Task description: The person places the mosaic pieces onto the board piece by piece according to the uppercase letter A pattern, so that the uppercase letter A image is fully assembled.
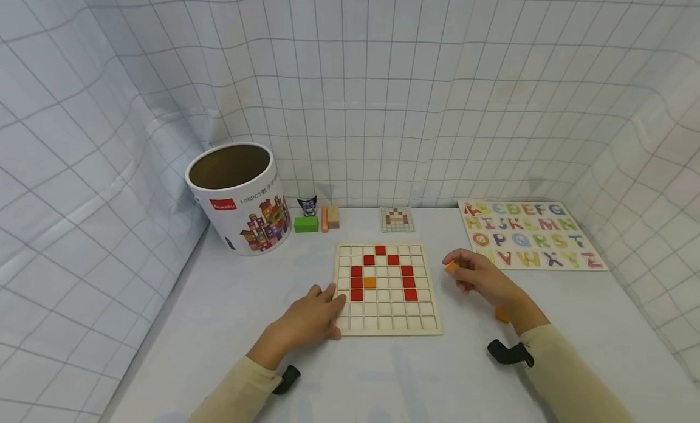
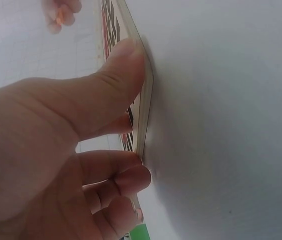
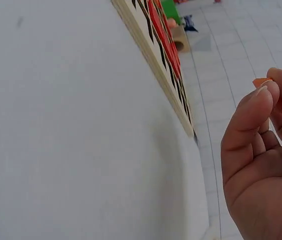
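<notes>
The right hand (image 1: 481,280) pinches an orange tile (image 1: 451,267) in its fingers; the left hand (image 1: 312,316), fingers relaxed, steadies the flat grid board (image 1: 387,323).

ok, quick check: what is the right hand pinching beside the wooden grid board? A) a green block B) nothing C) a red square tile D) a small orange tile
D: the right hand pinches a small orange tile at its fingertips, just right of the wooden grid board; the right wrist view shows the same orange edge between thumb and finger.
</notes>
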The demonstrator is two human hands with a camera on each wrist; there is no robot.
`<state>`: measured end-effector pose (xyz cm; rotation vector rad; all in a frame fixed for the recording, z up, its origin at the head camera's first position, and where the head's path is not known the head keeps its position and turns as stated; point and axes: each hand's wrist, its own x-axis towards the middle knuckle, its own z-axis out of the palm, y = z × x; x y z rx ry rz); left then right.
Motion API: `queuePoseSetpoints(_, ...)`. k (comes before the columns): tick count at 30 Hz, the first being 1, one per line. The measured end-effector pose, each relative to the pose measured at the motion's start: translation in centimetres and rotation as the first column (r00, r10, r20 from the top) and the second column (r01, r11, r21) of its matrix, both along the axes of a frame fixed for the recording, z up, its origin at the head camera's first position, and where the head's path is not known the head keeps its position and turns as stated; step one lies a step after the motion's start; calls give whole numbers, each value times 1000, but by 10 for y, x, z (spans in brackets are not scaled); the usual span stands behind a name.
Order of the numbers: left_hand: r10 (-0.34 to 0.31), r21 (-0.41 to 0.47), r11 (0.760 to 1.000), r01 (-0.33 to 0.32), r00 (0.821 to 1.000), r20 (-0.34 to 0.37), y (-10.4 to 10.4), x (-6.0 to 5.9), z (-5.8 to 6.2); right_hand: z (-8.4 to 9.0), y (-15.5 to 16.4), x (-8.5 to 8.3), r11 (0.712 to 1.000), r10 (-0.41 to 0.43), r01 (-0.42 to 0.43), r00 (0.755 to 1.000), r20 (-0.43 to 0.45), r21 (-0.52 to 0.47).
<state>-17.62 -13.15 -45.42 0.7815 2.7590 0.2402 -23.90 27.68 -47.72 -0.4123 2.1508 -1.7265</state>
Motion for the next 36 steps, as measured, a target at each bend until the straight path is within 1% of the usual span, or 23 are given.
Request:
queuePoseSetpoints(2,-3,1,1000,3,1000,1,0,0,-1,1,-19,0,999,31,-31,999,25,-26)
queuePoseSetpoints(4,-4,-1,1000,4,1000,2,0,0,-2,2,-37,-1,998,48,-47,998,47,-30)
queuePoseSetpoints(7,5,-10,1000,-5,1000,7,0,0,-3,4,-63,-3,999,42,-39,995,90,-30)
queuePoseSetpoints(9,11,-14,1000,-11,1000,11,0,-1,-3,5,-80,-4,999,37,-36,994,100,-11)
queuePoseSetpoints(14,9,-11,1000,-9,1000,14,0,0,-4,3,-114,-4,998,54,-57,995,87,25)
queuePoseSetpoints(16,7,-12,1000,-7,1000,12,-1,0,-4,1,-124,-4,998,49,-52,995,82,38)
queuePoseSetpoints(18,6,-11,1000,-6,1000,13,-1,0,-4,-1,-131,-4,996,26,-31,998,61,83)
queuePoseSetpoints(19,5,-10,1000,-5,1000,14,0,0,-4,-1,-134,-4,992,12,-17,999,40,122)
queuePoseSetpoints(21,6,-9,1000,-6,1000,16,0,0,-4,-1,-140,-4,975,-14,18,1000,-20,220)
queuePoseSetpoints(22,6,-8,1000,-6,1000,17,0,0,-3,-1,-142,-4,960,-22,37,998,-58,277)
queuePoseSetpoints(25,8,-10,1000,-8,1000,18,1,0,-2,0,-148,-5,902,-17,82,988,-155,423)
queuePoseSetpoints(27,7,-11,1000,-7,1000,17,1,-1,-2,1,-152,-6,866,-3,103,980,-200,490)
queuePoseSetpoints(28,5,-11,1000,-5,1000,16,1,-1,-2,1,-154,-6,852,3,108,978,-210,512)
queuePoseSetpoints(31,1,-10,1000,-1,1000,10,0,-1,-2,2,-157,-7,828,15,111,975,-220,550)
queuePoseSetpoints(36,1,-5,1000,-1,1000,9,0,-2,-2,2,-158,-9,816,14,109,978,-209,567)
